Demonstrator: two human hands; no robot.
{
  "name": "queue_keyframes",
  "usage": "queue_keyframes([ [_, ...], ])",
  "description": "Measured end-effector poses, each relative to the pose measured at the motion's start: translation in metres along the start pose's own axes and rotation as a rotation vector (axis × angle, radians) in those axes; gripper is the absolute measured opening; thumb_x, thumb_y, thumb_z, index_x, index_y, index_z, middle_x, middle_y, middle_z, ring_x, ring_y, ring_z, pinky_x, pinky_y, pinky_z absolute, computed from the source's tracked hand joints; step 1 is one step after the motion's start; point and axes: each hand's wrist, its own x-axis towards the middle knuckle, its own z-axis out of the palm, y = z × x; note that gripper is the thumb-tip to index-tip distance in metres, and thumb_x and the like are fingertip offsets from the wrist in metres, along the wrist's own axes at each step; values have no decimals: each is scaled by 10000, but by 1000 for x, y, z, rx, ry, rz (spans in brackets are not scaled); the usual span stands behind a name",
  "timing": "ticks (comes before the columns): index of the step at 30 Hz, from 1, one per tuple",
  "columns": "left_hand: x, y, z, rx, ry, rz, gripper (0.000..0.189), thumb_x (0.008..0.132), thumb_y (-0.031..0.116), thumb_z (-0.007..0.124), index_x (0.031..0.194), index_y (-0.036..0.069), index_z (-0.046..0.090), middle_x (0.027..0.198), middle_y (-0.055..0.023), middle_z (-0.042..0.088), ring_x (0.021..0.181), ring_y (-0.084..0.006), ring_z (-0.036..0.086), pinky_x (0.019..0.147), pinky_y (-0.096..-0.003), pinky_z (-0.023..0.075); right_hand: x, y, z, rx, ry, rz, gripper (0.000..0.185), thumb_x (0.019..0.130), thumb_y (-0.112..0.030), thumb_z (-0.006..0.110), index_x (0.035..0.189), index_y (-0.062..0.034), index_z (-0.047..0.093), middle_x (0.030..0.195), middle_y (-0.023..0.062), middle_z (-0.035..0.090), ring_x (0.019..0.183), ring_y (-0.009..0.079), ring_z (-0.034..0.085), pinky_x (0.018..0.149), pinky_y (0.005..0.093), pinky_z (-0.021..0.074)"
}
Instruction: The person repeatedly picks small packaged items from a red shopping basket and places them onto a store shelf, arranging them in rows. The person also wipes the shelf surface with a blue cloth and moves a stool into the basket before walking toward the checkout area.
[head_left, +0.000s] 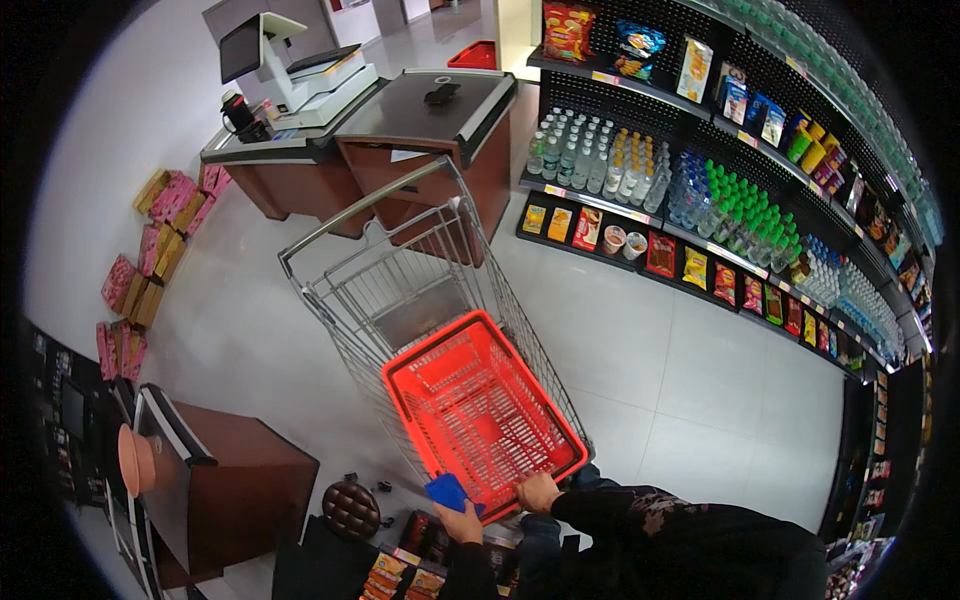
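A red plastic shopping basket (491, 431) rests in the front part of a metal shopping cart (360, 300), and nothing lies inside it. My left hand (459, 523) holds a folded blue cloth (450, 491) against the basket's near left corner. On the near rim, my right hand (538, 492) is closed around the edge with its fingers curled. The cart's handle points away from me, toward the checkout counter.
A checkout counter (427, 105) with a white register (315, 90) stands beyond the cart. Shelves of bottles (630, 169) and snacks curve along the right. Pink boxes (157, 240) line the left wall. A second counter (232, 487), bearing a pinkish basin (136, 459), and a round stool (351, 510) are at near left.
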Motion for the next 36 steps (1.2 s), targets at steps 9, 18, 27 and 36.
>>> queue_keyframes([
  [9,32,25,1,121,-152,96,873,815,273,776,1471,-68,312,1351,-304,536,1214,-443,556,1010,-473,458,4,4,8,121,-86,102,311,863,-293,616,1083,-75,641,1083,153,667,1099,357,617,868,514,521],
  [18,60,84,0,231,-227,319,876,806,260,779,1476,-39,299,1196,-309,622,1079,-472,622,919,-503,496,-30,24,-86,570,178,-44,575,860,-400,718,1318,-96,553,1231,177,589,1187,402,534,982,505,460],
  [27,117,149,12,437,-312,508,911,836,247,782,1522,-38,254,1323,-284,557,1170,-427,581,973,-478,481,-82,155,-201,654,898,266,309,933,-168,661,1208,-39,602,1096,173,623,1040,345,606,892,442,509],
  [36,130,233,34,476,-37,756,1050,691,386,888,1487,-27,342,1431,-274,460,1312,-438,430,1116,-500,344,-83,307,-210,1043,930,842,857,835,-465,792,1389,82,433,1255,301,585,912,304,685,717,383,574],
])
